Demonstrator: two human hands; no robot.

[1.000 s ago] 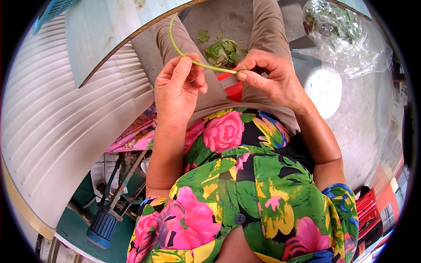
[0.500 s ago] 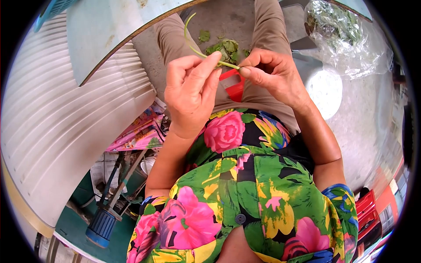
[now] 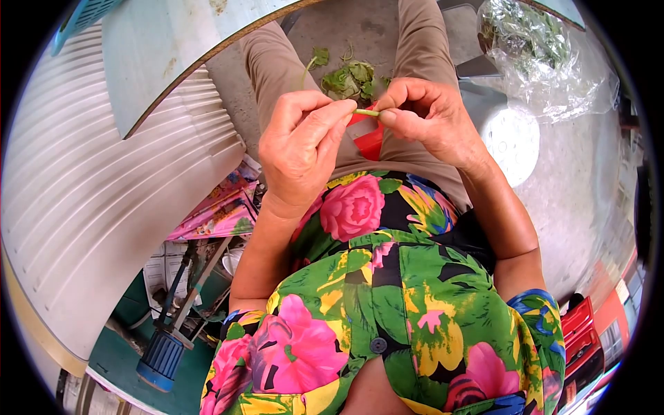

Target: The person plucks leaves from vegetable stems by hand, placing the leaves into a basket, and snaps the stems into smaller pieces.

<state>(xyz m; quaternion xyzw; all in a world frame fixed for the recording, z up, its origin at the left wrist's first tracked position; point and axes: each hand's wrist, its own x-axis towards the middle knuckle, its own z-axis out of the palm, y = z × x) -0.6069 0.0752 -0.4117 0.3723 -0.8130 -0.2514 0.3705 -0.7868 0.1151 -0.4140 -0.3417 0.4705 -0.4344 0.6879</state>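
Note:
A thin green plant stem [image 3: 366, 112] runs between my two hands above my lap. My left hand [image 3: 304, 142] pinches it with thumb and fingers, and its thin far end sticks up beyond the knuckles. At the stem's right end, the thumb and forefinger of my right hand [image 3: 432, 124] grip the tip. Below the hands, between my legs, part of a red plastic object [image 3: 370, 144] shows; its kind I cannot make out. Green leaves [image 3: 351, 79] lie in a loose heap on the floor beyond it.
A light-blue board edge [image 3: 159, 62] juts in at upper left, above a white corrugated panel [image 3: 104, 180]. On the right are a clear plastic bag of greens [image 3: 536, 59] and a white round stool or bucket [image 3: 512, 145]. Pink patterned material [image 3: 218, 211] lies at lower left.
My left hand has moved its hold along the stem toward my right hand. Less of the stem shows between and beyond the fingers.

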